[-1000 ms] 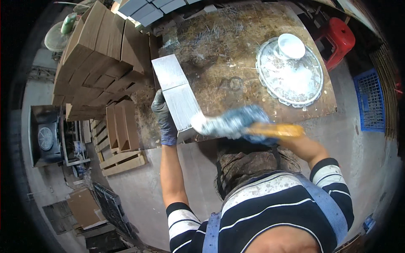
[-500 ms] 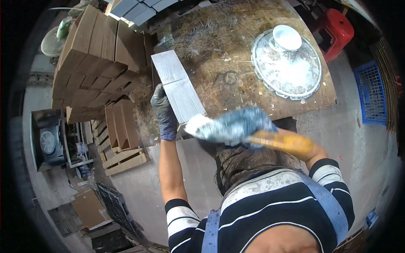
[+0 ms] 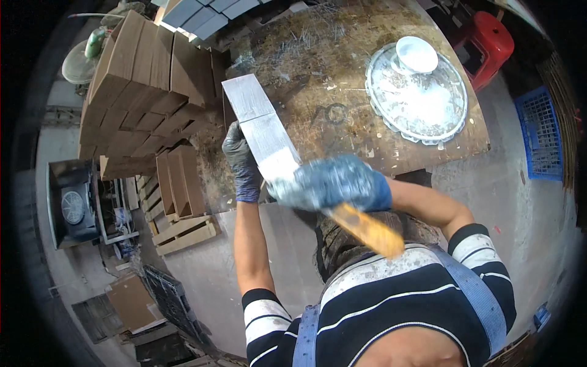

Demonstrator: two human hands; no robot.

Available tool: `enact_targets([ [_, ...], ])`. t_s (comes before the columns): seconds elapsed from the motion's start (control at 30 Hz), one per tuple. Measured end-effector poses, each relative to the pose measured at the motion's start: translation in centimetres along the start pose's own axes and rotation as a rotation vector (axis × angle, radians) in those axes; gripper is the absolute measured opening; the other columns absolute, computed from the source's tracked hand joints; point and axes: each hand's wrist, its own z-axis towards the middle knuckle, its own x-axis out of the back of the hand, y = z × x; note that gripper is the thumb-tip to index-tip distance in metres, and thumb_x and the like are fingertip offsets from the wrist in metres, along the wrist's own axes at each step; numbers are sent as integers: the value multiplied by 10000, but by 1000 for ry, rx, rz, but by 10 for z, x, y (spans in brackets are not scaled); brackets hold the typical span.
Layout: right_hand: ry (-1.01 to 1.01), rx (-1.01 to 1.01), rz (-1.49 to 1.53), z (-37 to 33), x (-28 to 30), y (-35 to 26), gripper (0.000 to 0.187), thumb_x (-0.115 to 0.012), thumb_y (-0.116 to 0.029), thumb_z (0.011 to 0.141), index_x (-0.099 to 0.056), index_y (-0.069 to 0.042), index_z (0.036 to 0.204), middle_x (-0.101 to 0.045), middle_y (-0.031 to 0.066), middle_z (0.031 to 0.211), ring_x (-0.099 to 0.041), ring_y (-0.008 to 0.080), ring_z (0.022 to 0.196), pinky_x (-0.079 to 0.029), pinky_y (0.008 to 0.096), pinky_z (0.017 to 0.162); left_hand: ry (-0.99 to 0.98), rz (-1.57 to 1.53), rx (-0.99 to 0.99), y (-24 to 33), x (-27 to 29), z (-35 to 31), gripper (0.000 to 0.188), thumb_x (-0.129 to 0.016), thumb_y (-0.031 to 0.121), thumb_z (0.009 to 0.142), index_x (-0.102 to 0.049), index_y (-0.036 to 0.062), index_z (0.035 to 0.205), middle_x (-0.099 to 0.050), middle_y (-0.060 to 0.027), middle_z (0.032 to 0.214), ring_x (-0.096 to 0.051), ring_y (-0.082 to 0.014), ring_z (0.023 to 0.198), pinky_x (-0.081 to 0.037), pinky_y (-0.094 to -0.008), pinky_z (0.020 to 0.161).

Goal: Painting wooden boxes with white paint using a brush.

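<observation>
My left hand (image 3: 239, 156), in a dark stained glove, is closed on the left side of a long box-like piece (image 3: 258, 116). Its upper face is streaked greyish white, with a cross line near the middle; its material I cannot tell. My right hand (image 3: 336, 181), in a blue glove smeared with white, grips a brush with a yellow handle (image 3: 370, 231). The brush's white, blurred head lies against the near end of the piece. At the right of the table, a round scalloped tray (image 3: 382, 113) is coated in white, and a white bowl (image 3: 417, 54) sits at its far edge.
The worn wooden table (image 3: 342, 134) carries stacked brown boxes (image 3: 131, 79) at its left and grey-white boxes (image 3: 202, 18) at the back. A red stool (image 3: 489, 46) and a blue crate (image 3: 539, 134) stand at the right. On the left floor lies a wooden pallet (image 3: 189, 235).
My right hand has moved slightly left, and the brush's handle has swung from pointing right to pointing down toward my body. My left hand keeps its hold on the piece.
</observation>
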Motion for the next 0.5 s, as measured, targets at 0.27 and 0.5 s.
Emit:
enact_targets([
  [0.27,402,-380,318,-6,-2,38,328,-559,-142,825,-486,-38,1126,-544,72,1061,-530,169,942,-435,308,835,-103,-578,169,14,-6,1,166,-460,105,874,-563,3,956,-614,-67,885,-603,-151,778,-516,-276,670],
  [0.5,562,-681,451,-31,32,31,277,-540,-173,851,-495,-6,1067,-569,68,1007,-549,148,900,-447,279,788,-7,-169,84,-5,12,0,122,-517,40,839,-573,17,944,-613,-40,864,-590,-116,741,-499,-246,637],
])
